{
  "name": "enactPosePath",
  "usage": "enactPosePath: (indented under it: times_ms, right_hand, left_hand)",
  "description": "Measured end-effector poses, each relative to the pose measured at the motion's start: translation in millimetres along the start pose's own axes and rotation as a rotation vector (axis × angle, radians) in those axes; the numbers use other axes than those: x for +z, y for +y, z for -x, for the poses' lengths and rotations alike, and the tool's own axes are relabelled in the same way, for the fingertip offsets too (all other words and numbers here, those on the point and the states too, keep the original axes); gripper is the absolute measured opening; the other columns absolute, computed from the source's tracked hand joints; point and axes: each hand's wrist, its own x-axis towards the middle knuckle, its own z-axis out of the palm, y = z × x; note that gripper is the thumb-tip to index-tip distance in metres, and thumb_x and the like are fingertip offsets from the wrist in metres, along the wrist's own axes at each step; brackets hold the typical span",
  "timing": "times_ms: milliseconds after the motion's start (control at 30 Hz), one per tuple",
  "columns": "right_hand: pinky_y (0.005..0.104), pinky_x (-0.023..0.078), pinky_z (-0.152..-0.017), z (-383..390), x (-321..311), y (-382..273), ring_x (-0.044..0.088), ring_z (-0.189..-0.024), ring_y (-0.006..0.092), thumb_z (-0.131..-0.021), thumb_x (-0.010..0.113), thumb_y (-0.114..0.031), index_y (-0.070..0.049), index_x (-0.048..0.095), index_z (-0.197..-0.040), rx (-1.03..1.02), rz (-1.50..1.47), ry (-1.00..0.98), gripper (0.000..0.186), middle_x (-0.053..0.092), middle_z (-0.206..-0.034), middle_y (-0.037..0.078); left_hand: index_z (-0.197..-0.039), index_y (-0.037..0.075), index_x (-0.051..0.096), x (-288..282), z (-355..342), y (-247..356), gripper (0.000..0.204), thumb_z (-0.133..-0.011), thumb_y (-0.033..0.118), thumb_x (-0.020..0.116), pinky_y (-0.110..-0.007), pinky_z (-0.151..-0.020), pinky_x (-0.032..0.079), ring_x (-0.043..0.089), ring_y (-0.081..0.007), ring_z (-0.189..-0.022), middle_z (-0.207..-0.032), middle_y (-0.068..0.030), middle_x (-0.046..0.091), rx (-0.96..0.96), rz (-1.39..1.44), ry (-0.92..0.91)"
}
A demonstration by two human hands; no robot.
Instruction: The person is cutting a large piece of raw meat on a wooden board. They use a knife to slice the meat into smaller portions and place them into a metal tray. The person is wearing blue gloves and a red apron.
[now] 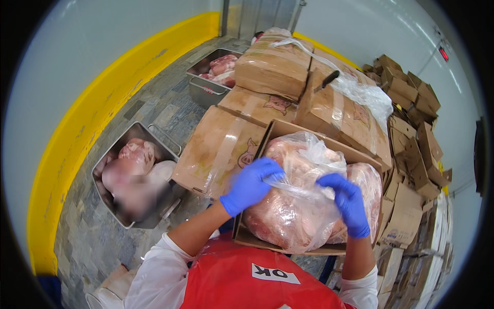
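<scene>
In front of me stands an opened cardboard box (256, 245) full of large pieces of meat (272, 221) wrapped in clear plastic. My left hand (253, 184), in a blue glove, pinches the clear plastic bag (293, 188) over the meat's left part. Also gloved in blue, my right hand (350, 202) has its fingers curled onto the same bag on the right side. The bag is bunched and stretched between the two hands. My right fingertips are partly hidden in its folds.
Taped cardboard boxes (272, 64) are stacked beyond and left of the opened one. A black-handled knife (329, 79) lies on one box near loose plastic (368, 95). Metal tubs of meat (135, 125) (208, 88) stand on the floor. Flattened cartons (411, 92) pile up at right.
</scene>
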Motion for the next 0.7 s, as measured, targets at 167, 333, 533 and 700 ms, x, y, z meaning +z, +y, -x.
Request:
enactPosePath:
  times_ms: [167,333,533,700]
  right_hand:
    - [0.0433,0.047,-0.103,-90.0,-12.8,66.2,0.057,-0.126,0.035,-0.082,0.079,-0.025,0.0,0.059,-0.133,-0.176,0.891,0.22,0.06,0.063,-0.129,0.019]
    - [0.0486,0.051,-0.083,-152.8,-0.2,105.7,0.063,-0.096,0.0424,-0.093,0.067,-0.027,-0.003,0.067,-0.104,-0.171,0.972,0.129,0.027,0.066,-0.101,0.022]
    - [0.0384,0.05,-0.07,-189.1,14.0,136.2,0.06,-0.071,0.0281,-0.097,0.058,-0.02,-0.004,0.065,-0.098,-0.043,0.353,0.488,0.018,0.063,-0.079,0.01]
    - [0.0243,0.041,-0.059,-143.9,57.0,82.2,0.05,-0.068,0.0059,-0.097,0.059,-0.015,-0.009,0.062,-0.092,0.113,-0.072,0.515,0.008,0.055,-0.077,-0.005]
  left_hand:
    - [-0.109,0.006,0.074,-8.8,37.7,8.3,0.021,-0.089,0.008,0.067,-0.039,-0.087,0.053,0.066,-0.0326,-0.093,-0.096,-0.0146,0.068,-0.078,0.079,-0.005]
    - [-0.118,0.008,0.073,-32.7,79.5,38.9,0.029,-0.092,0.01,0.062,-0.036,-0.083,0.054,0.066,-0.0328,-0.09,-0.098,-0.0165,0.068,-0.216,-0.207,-0.034]
    - [-0.127,0.008,0.069,-25.8,95.1,24.9,0.033,-0.095,0.011,0.059,-0.036,-0.085,0.054,0.069,-0.0316,-0.095,-0.112,-0.0175,0.069,-0.305,0.056,-0.094]
    - [-0.138,0.001,0.058,-39.1,90.2,30.1,0.04,-0.1,0.011,0.058,-0.036,-0.098,0.052,0.067,-0.0302,-0.11,-0.131,-0.0169,0.066,-0.555,0.485,-0.18]
